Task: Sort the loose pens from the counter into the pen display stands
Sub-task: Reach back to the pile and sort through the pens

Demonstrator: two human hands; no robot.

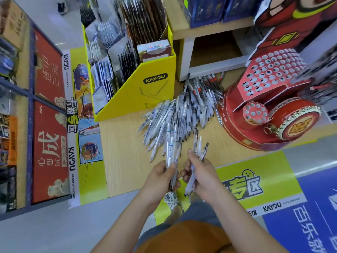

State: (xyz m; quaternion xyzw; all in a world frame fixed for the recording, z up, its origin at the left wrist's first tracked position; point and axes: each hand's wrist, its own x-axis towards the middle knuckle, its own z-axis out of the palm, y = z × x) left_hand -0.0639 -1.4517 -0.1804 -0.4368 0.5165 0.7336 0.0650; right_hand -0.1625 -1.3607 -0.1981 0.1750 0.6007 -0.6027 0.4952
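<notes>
Wooden table (124, 152) holds a pen pile (182, 114) mid-frame. Your left hand (161, 177) grips a pen bundle (171, 148); your right hand (199, 170) clasps perhaps three pens (197, 148).

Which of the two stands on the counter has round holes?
The red stand, right of the pen pile. The yellow stand has open compartments, no holes.

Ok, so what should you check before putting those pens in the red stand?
1. Left hand grips its pen bunch: ok.
2. Right hand holds its pens: ok.
3. Red stand has empty-looking holes: ok.
4. Held pens all point one way: cannot tell.
5. Counter sorted: not ok, a big loose pile lies there.
</notes>
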